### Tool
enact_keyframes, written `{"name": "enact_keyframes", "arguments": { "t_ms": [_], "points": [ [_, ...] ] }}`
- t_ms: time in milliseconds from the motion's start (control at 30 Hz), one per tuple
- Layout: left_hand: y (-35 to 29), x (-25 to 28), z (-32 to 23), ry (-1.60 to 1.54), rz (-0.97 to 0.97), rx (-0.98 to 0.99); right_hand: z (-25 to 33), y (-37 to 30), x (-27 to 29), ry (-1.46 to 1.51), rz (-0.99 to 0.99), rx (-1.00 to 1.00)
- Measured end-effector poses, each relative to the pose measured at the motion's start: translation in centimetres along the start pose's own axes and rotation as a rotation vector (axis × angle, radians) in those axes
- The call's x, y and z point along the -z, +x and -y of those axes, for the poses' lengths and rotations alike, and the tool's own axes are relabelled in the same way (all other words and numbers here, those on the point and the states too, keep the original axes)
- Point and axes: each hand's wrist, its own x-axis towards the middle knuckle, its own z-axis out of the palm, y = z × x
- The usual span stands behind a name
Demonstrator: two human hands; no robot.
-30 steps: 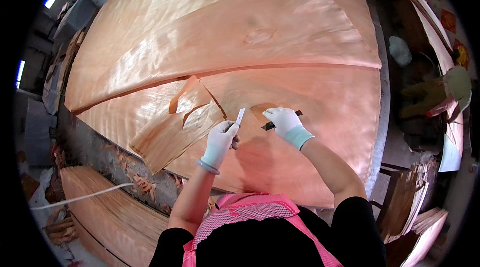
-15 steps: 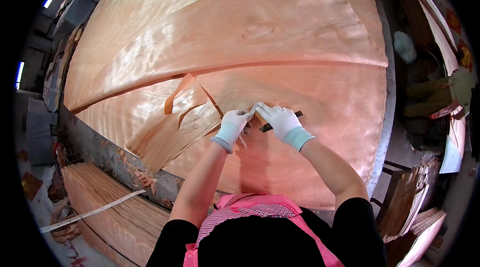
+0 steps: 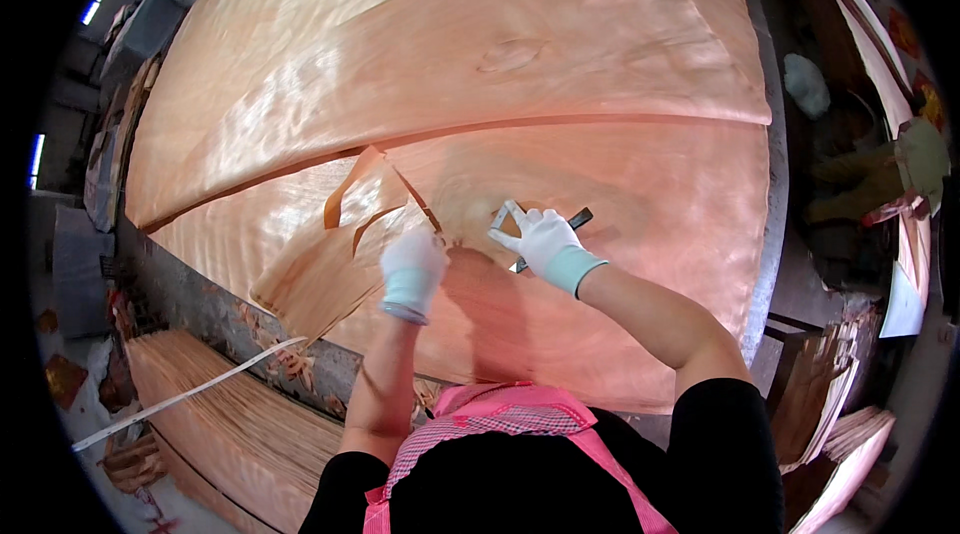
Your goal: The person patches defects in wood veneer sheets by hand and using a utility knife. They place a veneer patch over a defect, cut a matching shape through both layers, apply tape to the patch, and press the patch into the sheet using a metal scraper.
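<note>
Pale wood veneer sheets (image 3: 620, 324) lie spread in front of me, one overlapping another. My right hand (image 3: 545, 239), in a white glove with a pale green cuff, rests over the near sheet. Held across its palm is a black-handled knife (image 3: 580, 219); a shiny end pokes out on the other side. The thumb and forefinger of that hand reach forward to the sheet, framing a small patch. My left hand (image 3: 412, 259), gloved alike, is smeared by motion beside torn veneer pieces (image 3: 315, 269). Its fingers cannot be made out.
At the lower left stands a stack of veneer (image 3: 230, 404) with a long white strip (image 3: 190, 392) lying across it. More veneer bundles (image 3: 815, 394) are at the right. Another person's arm and clothing (image 3: 890, 179) show at the right edge.
My left hand has parted from the right one and moved left toward the torn veneer. My right hand has shifted slightly left, the knife still in it, turned a little.
</note>
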Motion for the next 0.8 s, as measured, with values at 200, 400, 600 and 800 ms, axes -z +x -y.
{"name": "enact_keyframes", "arguments": {
  "t_ms": [200,400,600,800],
  "points": [
    [-1.2,-0.8,-3.8,-0.988,0.217,0.178,-4.6,-0.6,-1.7,0.424,-0.385,-0.013],
    [-1.8,-4.9,-11.1,-1.204,0.504,0.237,-8.4,-7.6,-2.4,0.852,-0.375,-0.541],
    [-0.1,-7.8,-14.2,-1.127,0.619,0.362,-7.0,-10.4,-6.8,0.657,-0.357,-0.357],
    [-0.9,-8.0,-12.8,-0.989,0.587,0.193,-4.4,-9.9,-6.7,0.217,0.020,-0.228]
  ]
}}
